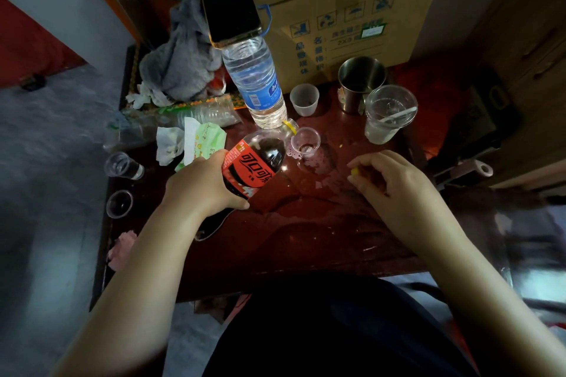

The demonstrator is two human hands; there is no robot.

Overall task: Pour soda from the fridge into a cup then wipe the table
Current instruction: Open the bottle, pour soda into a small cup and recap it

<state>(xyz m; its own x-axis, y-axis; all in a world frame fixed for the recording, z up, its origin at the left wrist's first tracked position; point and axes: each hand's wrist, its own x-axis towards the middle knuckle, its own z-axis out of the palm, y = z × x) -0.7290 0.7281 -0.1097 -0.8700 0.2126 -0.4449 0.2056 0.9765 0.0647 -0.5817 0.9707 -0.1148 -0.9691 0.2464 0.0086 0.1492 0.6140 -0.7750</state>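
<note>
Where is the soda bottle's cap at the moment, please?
In the head view, the yellow cap is pinched in the right hand, right of the small cup the soda bottle tips toward.

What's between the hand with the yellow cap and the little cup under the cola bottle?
Just wet dark red tabletop with spilled patches, in the head view, between the right hand and the small clear plastic cup.

left grip: clenched, arm outstretched | right grip: fingers pinched
</note>
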